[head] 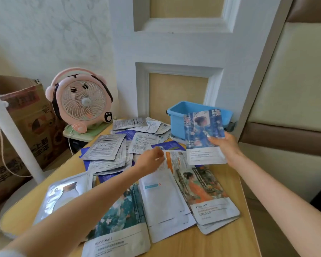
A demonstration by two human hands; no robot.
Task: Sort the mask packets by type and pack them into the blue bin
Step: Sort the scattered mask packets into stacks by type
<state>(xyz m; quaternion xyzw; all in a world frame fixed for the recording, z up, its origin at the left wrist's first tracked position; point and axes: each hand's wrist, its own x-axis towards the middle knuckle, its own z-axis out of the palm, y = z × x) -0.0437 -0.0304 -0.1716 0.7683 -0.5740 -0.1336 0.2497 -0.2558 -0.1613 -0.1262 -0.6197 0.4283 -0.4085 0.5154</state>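
Head view, operator: I'm looking down at the table [226, 242], which is carrying nearly all the mask packets. The silver packets [104, 147] are lying heaped at the far left. Nearer me, the others are lying side by side by design: a teal-picture packet [119, 216], white packets [163, 201] and an orange-picture stack [202, 191]. I'm reading that as sorting under way.

Colleague: And where is the bin sitting?

Operator: The blue bin [176, 119] is waiting at the table's far right corner, against the wall panel [178, 89]. I'm not seeing inside it, so I can't say whether anything is packed yet.

Colleague: What are you holding up?

Operator: My right hand [225, 145] is gripping a blue-picture packet [202, 132] by its lower right edge. It's holding the packet upright just in front of the bin, with the printed face toward me. I'm guessing that's so I can check its type before choosing a pile.

Colleague: And the other hand?

Operator: My left hand [149, 161] is reaching over an orange-striped packet [176, 160] mid-table. The fingers are curling, but it's blurring, so I cannot tell whether it's pinching anything.
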